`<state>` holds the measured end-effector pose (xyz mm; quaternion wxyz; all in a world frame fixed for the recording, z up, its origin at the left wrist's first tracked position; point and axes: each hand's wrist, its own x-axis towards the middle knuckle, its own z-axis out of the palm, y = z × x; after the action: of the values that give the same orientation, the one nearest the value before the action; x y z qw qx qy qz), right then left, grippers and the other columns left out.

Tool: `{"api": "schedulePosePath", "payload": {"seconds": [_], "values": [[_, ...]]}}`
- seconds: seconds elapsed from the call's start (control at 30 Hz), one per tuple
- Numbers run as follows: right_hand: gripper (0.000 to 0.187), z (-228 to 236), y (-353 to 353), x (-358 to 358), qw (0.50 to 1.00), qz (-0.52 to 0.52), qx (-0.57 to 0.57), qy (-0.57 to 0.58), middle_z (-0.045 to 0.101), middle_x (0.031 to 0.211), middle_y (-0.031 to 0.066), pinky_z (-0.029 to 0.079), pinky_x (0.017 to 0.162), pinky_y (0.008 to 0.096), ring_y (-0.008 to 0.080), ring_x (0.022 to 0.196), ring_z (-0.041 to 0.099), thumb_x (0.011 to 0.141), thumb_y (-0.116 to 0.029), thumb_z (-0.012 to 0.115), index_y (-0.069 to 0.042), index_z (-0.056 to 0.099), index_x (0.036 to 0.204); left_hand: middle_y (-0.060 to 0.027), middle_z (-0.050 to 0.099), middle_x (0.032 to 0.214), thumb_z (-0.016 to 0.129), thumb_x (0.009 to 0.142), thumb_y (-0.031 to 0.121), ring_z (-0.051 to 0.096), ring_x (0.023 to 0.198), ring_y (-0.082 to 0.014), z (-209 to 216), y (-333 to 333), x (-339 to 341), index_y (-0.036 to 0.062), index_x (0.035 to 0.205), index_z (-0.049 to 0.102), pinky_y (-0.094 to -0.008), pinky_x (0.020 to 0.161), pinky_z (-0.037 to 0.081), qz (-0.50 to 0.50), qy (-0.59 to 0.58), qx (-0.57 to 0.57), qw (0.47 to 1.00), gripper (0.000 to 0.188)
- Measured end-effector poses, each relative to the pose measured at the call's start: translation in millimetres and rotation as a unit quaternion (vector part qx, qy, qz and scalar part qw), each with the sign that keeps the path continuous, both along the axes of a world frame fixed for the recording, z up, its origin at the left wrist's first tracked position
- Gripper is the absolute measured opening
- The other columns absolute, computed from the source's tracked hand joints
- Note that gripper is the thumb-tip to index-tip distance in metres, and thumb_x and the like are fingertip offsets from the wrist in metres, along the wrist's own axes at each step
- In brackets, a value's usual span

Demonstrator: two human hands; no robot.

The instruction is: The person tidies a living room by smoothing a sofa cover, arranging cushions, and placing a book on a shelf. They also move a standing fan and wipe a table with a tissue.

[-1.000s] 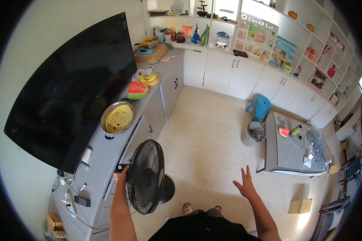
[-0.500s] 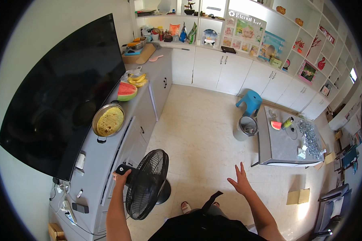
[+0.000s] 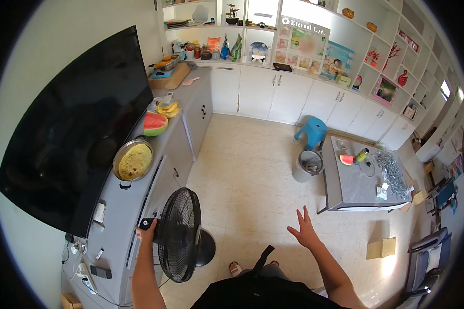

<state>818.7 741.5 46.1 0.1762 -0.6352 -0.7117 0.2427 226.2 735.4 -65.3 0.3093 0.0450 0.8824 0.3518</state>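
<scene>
A black pedestal fan [image 3: 179,237] stands on the floor beside the grey cabinet, its round wire cage seen nearly edge-on. Its round base [image 3: 206,249] shows to the right of the cage. My left hand [image 3: 147,233] is closed around the dark motor housing [image 3: 148,223] behind the cage, with some fingers hidden. Out over the floor, my right hand [image 3: 305,232] is held in the air with its fingers spread, touching nothing.
On the long grey cabinet [image 3: 108,247] are a pan [image 3: 121,157] of yellow food, cut watermelon [image 3: 154,123], bananas [image 3: 168,109] and a large television [image 3: 82,134]. A grey bin [image 3: 307,172], blue stool [image 3: 313,133], low table [image 3: 340,190] and cardboard piece [image 3: 381,249] stand ahead and right.
The whole view has shifted a little. Held by my left hand, the fan's head has turned slightly, and its base shows more. My right hand stays spread in about the same place.
</scene>
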Motion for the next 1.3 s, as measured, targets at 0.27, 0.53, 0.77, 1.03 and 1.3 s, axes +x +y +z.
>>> {"api": "schedulePosePath", "payload": {"seconds": [0.27,0.53,0.77,1.03,1.3], "values": [[0.079,-10.0,-13.1,13.8,0.999,-0.030,0.011,-0.015,0.005,0.148,0.0247,0.028,0.105,0.0466,0.0434,0.132,0.021,0.081,-0.038,0.065,-0.002,0.025,0.140,-0.0272,0.013,0.142,0.088,0.042,0.049,0.034,0.124,-0.0434,41.5,10.2,35.8,0.0125,0.143,-0.002,-0.0485,0.099,0.038,0.167,0.015,-0.083,0.982,0.140],[0.080,-19.2,-18.9,16.7,1.000,-0.028,0.003,-0.011,0.005,0.148,0.0253,0.027,0.106,0.0463,0.0438,0.132,0.021,0.081,-0.037,0.067,-0.001,0.026,0.139,-0.0267,0.029,0.137,0.089,0.044,0.037,0.042,0.119,-0.0404,-17.6,14.0,-1.6,0.0109,0.142,0.004,-0.0555,0.092,0.042,0.078,-0.018,-0.014,0.997,0.132],[0.079,-21.3,-15.1,8.5,1.000,-0.023,-0.008,-0.014,0.005,0.148,0.0256,0.026,0.106,0.0464,0.0437,0.133,0.020,0.082,-0.039,0.064,0.000,0.026,0.139,-0.0265,0.033,0.135,0.090,0.044,0.035,0.046,0.116,-0.0404,-5.4,1.5,0.3,0.0052,0.140,0.008,-0.0544,0.084,0.048,-0.021,-0.068,0.026,0.997,0.129],[0.078,-15.0,5.0,-11.0,1.000,0.012,0.012,-0.012,0.005,0.148,0.0255,0.027,0.106,0.0464,0.0439,0.132,0.020,0.082,-0.038,0.065,0.000,0.027,0.139,-0.0253,0.035,0.134,0.088,0.048,0.042,0.048,0.112,-0.0431,-31.7,14.6,-15.5,0.0014,0.139,0.004,-0.0596,0.078,0.048,-0.065,-0.066,-0.006,0.996,0.130],[0.078,-15.6,6.9,-7.1,1.000,0.009,0.009,-0.007,0.006,0.148,0.0254,0.028,0.106,0.0462,0.0440,0.132,0.021,0.081,-0.037,0.066,0.000,0.027,0.139,-0.0262,0.039,0.130,0.089,0.049,0.039,0.049,0.108,-0.0450,-27.3,7.4,-20.1,0.0091,0.139,-0.018,-0.0698,0.078,0.037,0.008,-0.076,-0.051,0.996,0.143]]}}
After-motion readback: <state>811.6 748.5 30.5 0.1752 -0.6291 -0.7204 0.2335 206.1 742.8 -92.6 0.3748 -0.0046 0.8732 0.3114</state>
